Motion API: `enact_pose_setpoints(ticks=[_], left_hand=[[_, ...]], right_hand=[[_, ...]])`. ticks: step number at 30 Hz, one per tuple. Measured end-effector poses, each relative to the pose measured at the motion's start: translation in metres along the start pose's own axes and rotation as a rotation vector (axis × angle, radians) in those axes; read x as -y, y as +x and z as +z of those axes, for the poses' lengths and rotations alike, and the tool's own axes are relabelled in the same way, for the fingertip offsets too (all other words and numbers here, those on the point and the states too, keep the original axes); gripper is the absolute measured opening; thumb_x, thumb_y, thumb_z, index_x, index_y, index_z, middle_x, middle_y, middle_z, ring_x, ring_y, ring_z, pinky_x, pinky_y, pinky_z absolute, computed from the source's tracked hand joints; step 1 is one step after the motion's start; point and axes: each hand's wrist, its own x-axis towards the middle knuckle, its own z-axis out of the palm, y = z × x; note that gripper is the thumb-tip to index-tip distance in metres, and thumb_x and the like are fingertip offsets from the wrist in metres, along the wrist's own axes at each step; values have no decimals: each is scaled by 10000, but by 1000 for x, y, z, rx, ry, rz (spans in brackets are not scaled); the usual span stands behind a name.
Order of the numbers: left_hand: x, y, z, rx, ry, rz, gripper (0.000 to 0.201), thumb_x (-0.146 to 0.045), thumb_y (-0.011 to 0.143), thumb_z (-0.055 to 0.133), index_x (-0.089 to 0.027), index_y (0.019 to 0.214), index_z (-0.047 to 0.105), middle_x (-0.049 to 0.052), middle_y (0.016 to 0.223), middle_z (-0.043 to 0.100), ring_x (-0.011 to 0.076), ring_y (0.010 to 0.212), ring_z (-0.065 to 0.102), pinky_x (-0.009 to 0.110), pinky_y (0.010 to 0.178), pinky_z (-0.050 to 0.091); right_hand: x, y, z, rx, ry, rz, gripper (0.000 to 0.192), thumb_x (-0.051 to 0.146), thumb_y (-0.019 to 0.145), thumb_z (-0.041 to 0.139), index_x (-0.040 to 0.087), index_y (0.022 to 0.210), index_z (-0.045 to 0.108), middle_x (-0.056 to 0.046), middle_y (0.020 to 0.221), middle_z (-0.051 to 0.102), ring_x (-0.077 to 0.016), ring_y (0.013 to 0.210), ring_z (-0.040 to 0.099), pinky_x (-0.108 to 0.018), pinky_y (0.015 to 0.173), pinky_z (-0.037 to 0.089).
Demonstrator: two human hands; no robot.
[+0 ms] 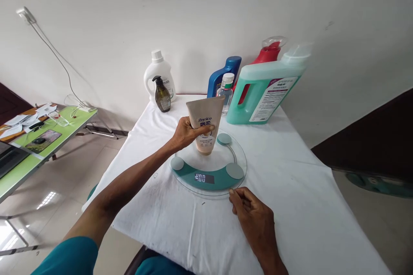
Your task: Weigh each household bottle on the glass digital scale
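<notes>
A left hand [187, 131] closes its grip around a beige tube [205, 123], standing it cap-down on the glass scale [209, 167]; the right hand [250, 210], loosely curled and seemingly empty, steadies the rim on the desk [290, 189].

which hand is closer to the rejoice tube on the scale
Left. The left hand grips the Rejoice tube standing cap-down on the glass scale. The right hand rests on the cloth by the scale's near rim, apart from the tube.
</notes>
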Motion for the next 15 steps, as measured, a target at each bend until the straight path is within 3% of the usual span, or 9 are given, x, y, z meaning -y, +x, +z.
enact_pose_setpoints(ticks=[10, 13, 15], left_hand=[[9, -6, 3, 119, 22, 38, 436, -478, 757, 913, -132, 996, 798, 116, 1036, 833, 273, 974, 788, 413, 871, 637], [11, -9, -8, 160, 27, 77, 524, -482, 734, 939, -142, 1101, 781, 135, 1139, 821, 310, 1082, 772, 453, 966, 616], [17, -14, -22, 126, 33, 99, 574, -519, 778, 904, -162, 1203, 760, 148, 1261, 790, 331, 1187, 741, 478, 1049, 582]], right_hand=[[-4, 3, -4, 57, -29, -17, 444, 629, 939, 613, 252, 708, 572, 28, 585, 547, -157, 575, 554, -249, 573, 458], [-4, 3, -4, 53, -28, -13, 442, 631, 929, 619, 252, 705, 575, 26, 585, 554, -159, 575, 559, -250, 573, 461], [-2, 3, -3, 46, -27, -8, 442, 635, 922, 619, 252, 705, 576, 25, 584, 556, -158, 574, 557, -250, 576, 460]])
